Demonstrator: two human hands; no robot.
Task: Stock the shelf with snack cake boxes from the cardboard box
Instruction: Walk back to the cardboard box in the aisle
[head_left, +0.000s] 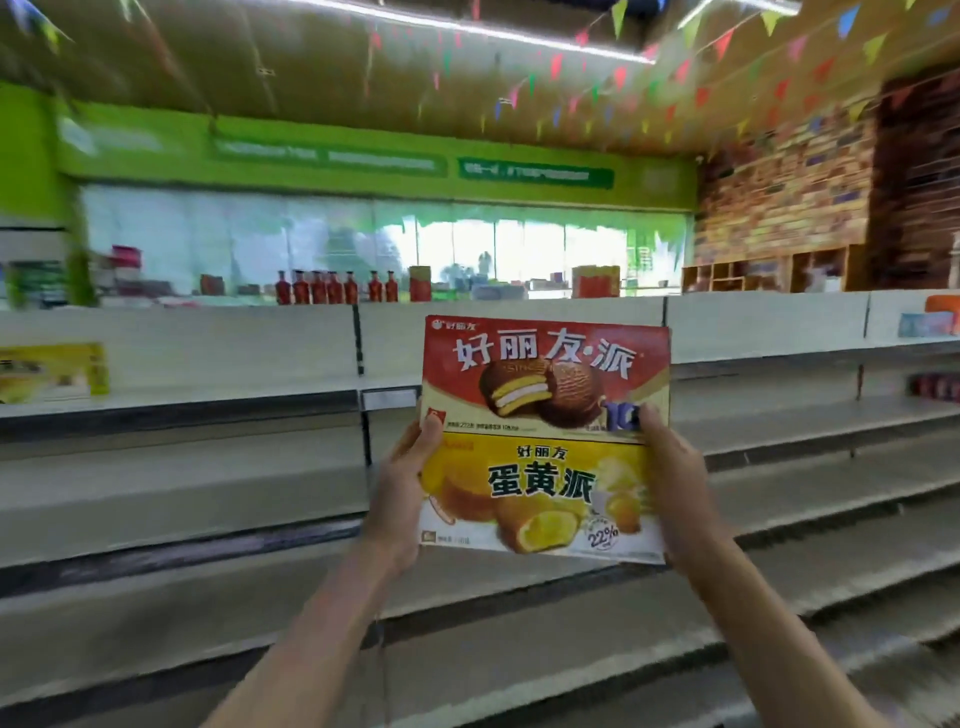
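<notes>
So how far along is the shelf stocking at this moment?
Early, it seems. Done: only a yellow box sits at the far left of the shelf. In hand: the left hand and right hand grip a red box stacked above a yellow snack cake box. Left: placing both; the cardboard box is out of view.

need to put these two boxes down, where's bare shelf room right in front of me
The shelf tier behind the red box and yellow box is bare from the yellow carton at far left to the dark packs at far right. The lower tiers look bare too. The top ledge with red bottles is crowded.
</notes>
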